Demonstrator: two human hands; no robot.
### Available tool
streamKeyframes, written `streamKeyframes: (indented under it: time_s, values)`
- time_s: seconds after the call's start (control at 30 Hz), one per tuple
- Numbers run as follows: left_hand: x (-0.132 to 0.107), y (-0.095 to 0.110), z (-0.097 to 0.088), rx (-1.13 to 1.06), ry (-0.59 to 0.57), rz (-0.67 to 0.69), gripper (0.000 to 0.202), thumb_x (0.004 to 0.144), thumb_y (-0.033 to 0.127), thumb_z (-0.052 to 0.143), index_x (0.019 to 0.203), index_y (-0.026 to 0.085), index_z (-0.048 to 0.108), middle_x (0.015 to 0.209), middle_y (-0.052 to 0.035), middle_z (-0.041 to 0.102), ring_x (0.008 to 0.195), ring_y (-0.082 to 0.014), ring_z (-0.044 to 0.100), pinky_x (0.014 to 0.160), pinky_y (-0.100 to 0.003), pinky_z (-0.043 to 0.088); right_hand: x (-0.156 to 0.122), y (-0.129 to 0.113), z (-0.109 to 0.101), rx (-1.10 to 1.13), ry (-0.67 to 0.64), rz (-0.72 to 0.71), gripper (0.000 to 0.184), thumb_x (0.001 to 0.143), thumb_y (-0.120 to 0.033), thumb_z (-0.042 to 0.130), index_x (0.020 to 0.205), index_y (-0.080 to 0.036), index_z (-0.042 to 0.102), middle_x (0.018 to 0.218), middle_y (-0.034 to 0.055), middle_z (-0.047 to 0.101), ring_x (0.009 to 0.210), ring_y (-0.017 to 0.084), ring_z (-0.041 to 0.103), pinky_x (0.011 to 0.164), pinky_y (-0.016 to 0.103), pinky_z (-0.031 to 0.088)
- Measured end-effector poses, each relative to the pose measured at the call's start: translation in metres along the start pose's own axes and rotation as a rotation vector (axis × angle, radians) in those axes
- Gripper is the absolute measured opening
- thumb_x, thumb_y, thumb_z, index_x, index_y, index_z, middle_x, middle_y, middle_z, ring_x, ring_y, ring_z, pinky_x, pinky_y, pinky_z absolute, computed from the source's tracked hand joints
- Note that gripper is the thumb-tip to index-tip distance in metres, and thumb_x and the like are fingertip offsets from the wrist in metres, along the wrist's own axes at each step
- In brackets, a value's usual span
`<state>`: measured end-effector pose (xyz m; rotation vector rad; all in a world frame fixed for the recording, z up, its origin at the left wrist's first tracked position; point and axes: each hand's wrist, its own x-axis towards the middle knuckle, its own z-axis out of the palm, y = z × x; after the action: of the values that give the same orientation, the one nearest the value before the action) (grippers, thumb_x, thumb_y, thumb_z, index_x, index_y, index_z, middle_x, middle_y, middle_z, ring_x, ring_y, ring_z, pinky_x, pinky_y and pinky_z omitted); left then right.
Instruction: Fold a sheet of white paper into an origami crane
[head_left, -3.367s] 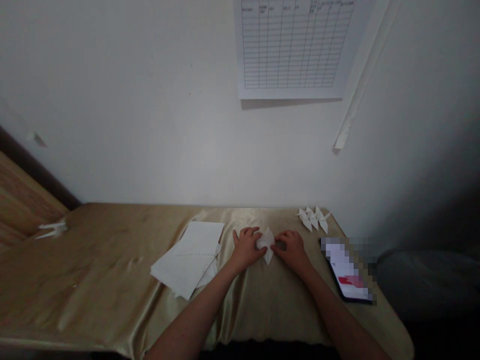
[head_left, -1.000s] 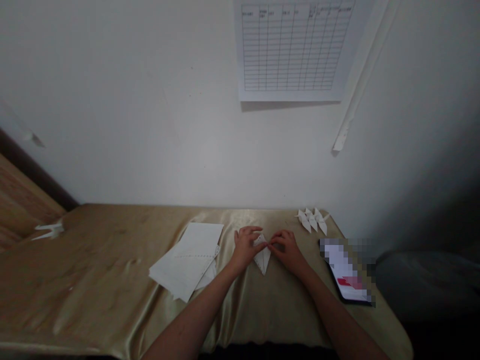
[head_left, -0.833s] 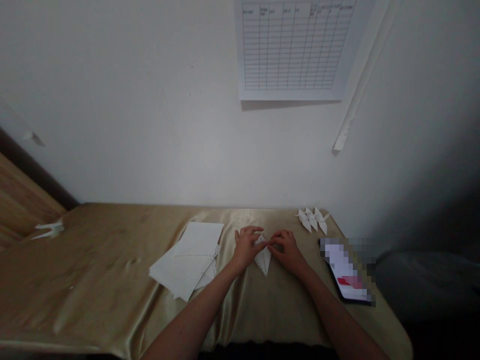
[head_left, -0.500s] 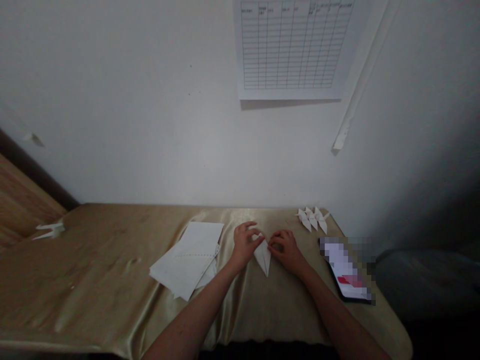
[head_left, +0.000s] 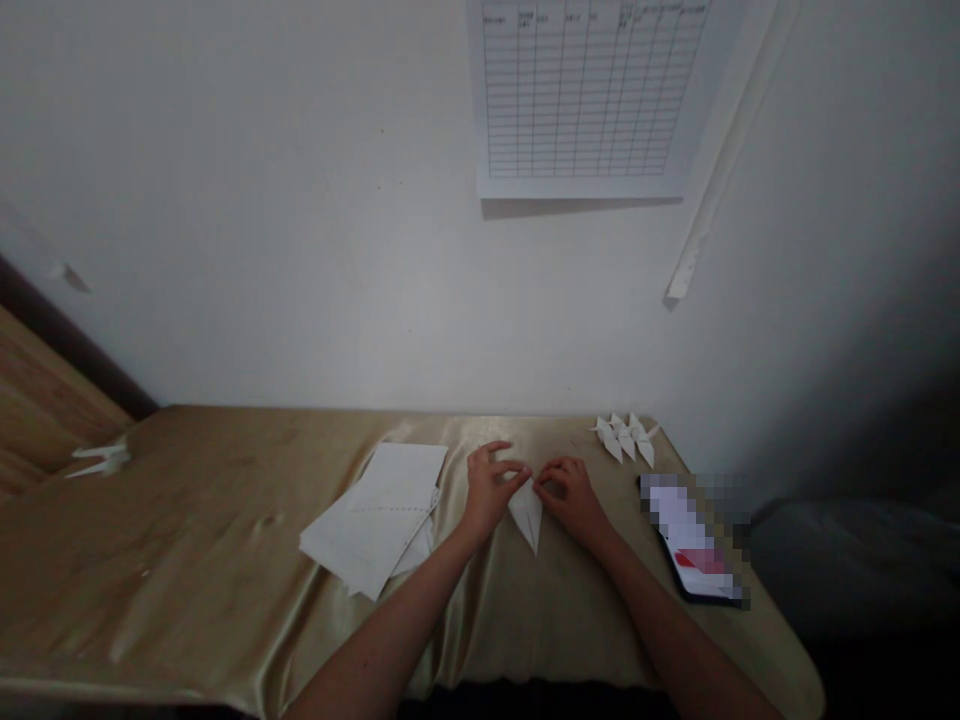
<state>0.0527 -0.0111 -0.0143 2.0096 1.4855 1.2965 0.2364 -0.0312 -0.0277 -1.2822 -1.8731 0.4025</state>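
Note:
A white piece of folded paper (head_left: 528, 517), kite-shaped with a centre slit, lies on the gold tablecloth with its long point toward me. My left hand (head_left: 491, 487) pinches its upper end between thumb and index finger, the other fingers raised. At the paper's upper right edge, my right hand (head_left: 570, 492) is closed in a pinch, its fingertips close to the left thumb. My fingers hide the top of the paper.
Loose white sheets (head_left: 375, 520) are stacked left of my hands. Several folded paper cranes (head_left: 624, 438) stand at the back right, near a phone (head_left: 694, 545). Another white folded paper piece (head_left: 105, 458) lies far left. The wall (head_left: 300, 250) rises behind the gold-covered table (head_left: 202, 560).
My left thumb and index finger have closed together at the paper's top, covering its tip. Both hands otherwise stay nearly in place, and the paper has barely shifted.

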Motion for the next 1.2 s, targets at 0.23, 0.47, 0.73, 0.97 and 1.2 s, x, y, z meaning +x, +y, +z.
streamKeyframes:
  time_s: [0.23, 0.47, 0.73, 0.97, 1.2]
  values:
    - [0.000, 0.003, -0.003, 0.003, -0.014, -0.004, 0.007, 0.083, 0.034, 0.075, 0.086, 0.031, 0.080, 0.125, -0.0026, 0.063, 0.123, -0.0260, 0.051, 0.109, -0.048, 0.038, 0.000, 0.001, 0.001, -0.042, -0.016, 0.004, 0.006, 0.083, -0.025, 0.067, 0.082, -0.024, 0.073, 0.101, 0.0064, 0.064, 0.107, 0.024, 0.051, 0.099, 0.042, 0.040]
    - [0.001, 0.006, -0.005, 0.014, -0.020, -0.010, 0.007, 0.086, 0.032, 0.072, 0.088, 0.031, 0.079, 0.125, -0.0014, 0.064, 0.122, -0.0244, 0.052, 0.108, -0.045, 0.037, -0.002, -0.001, -0.001, -0.111, -0.085, -0.006, 0.005, 0.079, -0.020, 0.068, 0.079, -0.023, 0.071, 0.104, 0.0068, 0.065, 0.108, 0.025, 0.050, 0.099, 0.044, 0.039]
    - [0.002, 0.006, -0.005, 0.041, -0.025, 0.008, 0.006, 0.084, 0.032, 0.074, 0.087, 0.030, 0.078, 0.124, -0.0021, 0.064, 0.122, -0.0245, 0.052, 0.108, -0.045, 0.037, -0.003, -0.003, -0.005, -0.138, -0.104, -0.078, 0.006, 0.082, -0.017, 0.063, 0.082, -0.021, 0.068, 0.108, 0.0076, 0.063, 0.113, 0.025, 0.047, 0.103, 0.043, 0.037]
    - [0.007, -0.002, -0.011, 0.044, -0.018, 0.017, 0.013, 0.088, 0.036, 0.068, 0.091, 0.030, 0.078, 0.122, -0.0031, 0.064, 0.121, -0.0238, 0.053, 0.109, -0.045, 0.038, -0.003, 0.001, -0.011, -0.176, -0.069, -0.076, 0.010, 0.088, -0.019, 0.056, 0.087, -0.020, 0.066, 0.110, 0.0087, 0.062, 0.116, 0.025, 0.045, 0.105, 0.044, 0.036]
    - [0.012, -0.012, -0.021, 0.078, -0.201, 0.099, 0.008, 0.082, 0.033, 0.075, 0.089, 0.032, 0.079, 0.125, -0.0016, 0.067, 0.122, -0.0248, 0.054, 0.109, -0.046, 0.038, 0.000, 0.015, -0.020, -0.277, 0.019, 0.001, 0.015, 0.089, -0.019, 0.053, 0.088, -0.021, 0.067, 0.109, 0.0106, 0.063, 0.114, 0.028, 0.045, 0.103, 0.048, 0.036]
